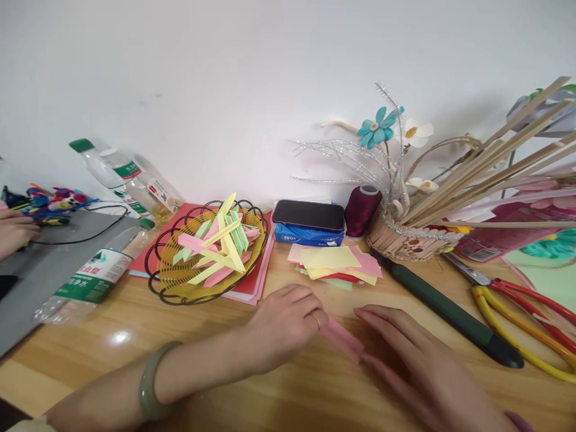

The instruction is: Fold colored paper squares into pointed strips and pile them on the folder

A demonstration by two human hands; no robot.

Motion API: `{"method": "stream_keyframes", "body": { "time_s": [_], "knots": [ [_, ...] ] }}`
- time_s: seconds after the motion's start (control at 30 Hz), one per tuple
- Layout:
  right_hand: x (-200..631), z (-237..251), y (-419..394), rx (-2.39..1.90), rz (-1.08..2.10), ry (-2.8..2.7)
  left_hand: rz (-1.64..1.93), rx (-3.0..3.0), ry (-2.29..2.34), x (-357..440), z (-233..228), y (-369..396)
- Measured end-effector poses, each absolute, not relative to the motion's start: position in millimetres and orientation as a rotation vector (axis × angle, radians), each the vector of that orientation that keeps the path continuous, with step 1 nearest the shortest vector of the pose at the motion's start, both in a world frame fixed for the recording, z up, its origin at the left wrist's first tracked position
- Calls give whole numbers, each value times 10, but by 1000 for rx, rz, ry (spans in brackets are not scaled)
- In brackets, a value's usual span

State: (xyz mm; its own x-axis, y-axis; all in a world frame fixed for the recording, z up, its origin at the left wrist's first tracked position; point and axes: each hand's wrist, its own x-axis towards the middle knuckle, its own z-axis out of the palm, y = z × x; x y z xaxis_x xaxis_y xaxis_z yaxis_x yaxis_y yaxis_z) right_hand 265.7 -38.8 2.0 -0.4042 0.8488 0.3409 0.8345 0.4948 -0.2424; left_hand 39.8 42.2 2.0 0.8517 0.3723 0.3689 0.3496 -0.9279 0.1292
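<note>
Two hands meet over a pink paper strip (344, 339) lying flat on the worktop (135, 354), its long axis slanting away leftward. Left hand (283, 327) pinches the far end; right hand (405, 366) lies spread flat on the near end.

Plain white wall (225, 72) behind, matte, w/ soft shadows at right. Light wooden tabletop (135, 354) in front, glossy, w/ one bright glare spot near left (overhead lamp, prob.). Grey board (40, 264) at far left edge
</note>
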Motion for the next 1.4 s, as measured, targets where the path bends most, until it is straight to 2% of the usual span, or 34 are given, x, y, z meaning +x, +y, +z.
{"method": "stream_keyframes", "body": {
  "time_s": [0.2, 0.33, 0.4, 0.53, 0.7, 0.77, 0.93, 1.13, 1.4],
  "knots": [
    [2556, 137, -290, -1096, 90, -2565, 870, 2837, 393, 418, 71, 574],
    [2415, 205, -141, -776, -243, -2608, 739, 2905, 282, 410, 87, 739],
    [2344, 189, -84, -706, -308, -2552, 693, 2967, 251, 402, 80, 806],
    [2259, 123, -32, -769, -151, -2532, 746, 3110, 313, 361, 57, 831],
    [2212, 82, -39, -931, -267, -2511, 886, 3185, 300, 216, 85, 606],
    [2170, 61, -87, -968, -288, -2493, 860, 3250, 201, 130, 107, 489],
    [2031, -6, -259, -919, -315, -2458, 543, 3326, 142, -46, 106, 331],
    [2082, 32, -193, -1117, -386, -2503, 526, 3298, 350, -61, 33, 372],
    [2165, -2, -67, -1170, -224, -2529, 604, 3189, 421, -8, 42, 386]
  ]
}}
